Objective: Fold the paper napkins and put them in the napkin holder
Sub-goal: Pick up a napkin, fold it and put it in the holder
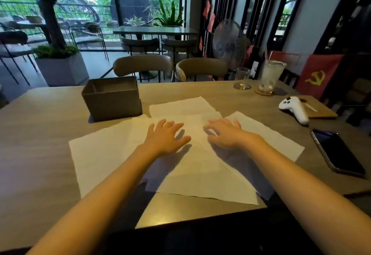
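Off-task clutter, all relative to the phone (338, 152): white controller (295, 108) just behind it, tall iced drink (270, 77) and empty glass (242, 78) further back, fan (227, 43) beyond.

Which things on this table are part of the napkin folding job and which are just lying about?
Part of the job:
paper napkins
napkin holder
left hand
right hand

Just lying about:
white controller
phone
iced drink
empty glass
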A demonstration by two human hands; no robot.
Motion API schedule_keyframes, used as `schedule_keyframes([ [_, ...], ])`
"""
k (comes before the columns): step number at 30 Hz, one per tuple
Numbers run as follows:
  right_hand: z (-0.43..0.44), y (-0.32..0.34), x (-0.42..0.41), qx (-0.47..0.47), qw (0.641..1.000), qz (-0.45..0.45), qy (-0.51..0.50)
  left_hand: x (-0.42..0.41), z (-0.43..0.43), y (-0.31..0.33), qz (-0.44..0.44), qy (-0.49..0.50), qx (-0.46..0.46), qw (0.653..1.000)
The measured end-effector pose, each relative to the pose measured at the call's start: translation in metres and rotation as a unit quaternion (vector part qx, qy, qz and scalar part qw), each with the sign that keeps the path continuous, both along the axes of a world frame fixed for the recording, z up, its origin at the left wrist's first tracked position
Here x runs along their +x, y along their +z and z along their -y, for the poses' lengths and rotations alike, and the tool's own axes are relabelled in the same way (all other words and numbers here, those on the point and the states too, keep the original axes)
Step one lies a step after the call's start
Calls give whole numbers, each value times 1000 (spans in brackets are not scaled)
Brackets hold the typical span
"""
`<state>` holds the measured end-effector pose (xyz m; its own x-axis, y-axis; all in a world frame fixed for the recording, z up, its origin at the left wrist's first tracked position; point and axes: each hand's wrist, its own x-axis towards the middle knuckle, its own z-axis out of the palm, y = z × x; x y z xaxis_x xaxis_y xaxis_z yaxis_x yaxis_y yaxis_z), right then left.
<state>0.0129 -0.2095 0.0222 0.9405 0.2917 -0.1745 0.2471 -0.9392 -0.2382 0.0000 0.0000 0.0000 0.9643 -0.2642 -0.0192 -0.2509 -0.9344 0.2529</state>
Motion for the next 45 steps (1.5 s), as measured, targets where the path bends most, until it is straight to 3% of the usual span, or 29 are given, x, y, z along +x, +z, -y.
schedule_keyframes([
  [4,9,-5,-9,28,999,16,-13,-13,0,-7,11,-13,19,1000],
  [16,3,-14,-4,80,991,105,-25,-14,6,-8,113,40,-142,983],
  [19,-1,-12,-2,137,978,151,-38,-11,7,0,131,66,-167,975],
  [21,-7,-5,-3,222,954,193,-60,-5,5,11,162,96,-181,965],
  [24,-18,7,-3,324,934,128,-82,6,1,33,177,155,-220,947],
  [28,-26,6,-4,242,966,73,-52,22,-9,71,212,174,-258,926],
  [30,-30,6,-4,276,958,48,-57,27,-12,90,245,164,-285,912],
  [33,-41,18,-2,432,891,-90,-104,25,-11,111,294,128,-328,889],
  [34,-43,21,0,506,836,-176,-119,22,-10,116,308,111,-345,879],
  [36,-46,23,2,650,671,-335,-121,12,-9,125,331,84,-383,858],
  [37,-49,23,2,705,592,-370,-124,6,-9,128,342,71,-402,846],
  [38,-50,20,5,740,535,-386,-132,0,-10,130,353,55,-422,833],
  [42,-60,8,15,758,476,-365,-256,-22,-16,143,354,-2,-504,788],
  [45,-62,-2,18,763,488,-348,-244,-29,-23,157,279,-81,-600,745],
])
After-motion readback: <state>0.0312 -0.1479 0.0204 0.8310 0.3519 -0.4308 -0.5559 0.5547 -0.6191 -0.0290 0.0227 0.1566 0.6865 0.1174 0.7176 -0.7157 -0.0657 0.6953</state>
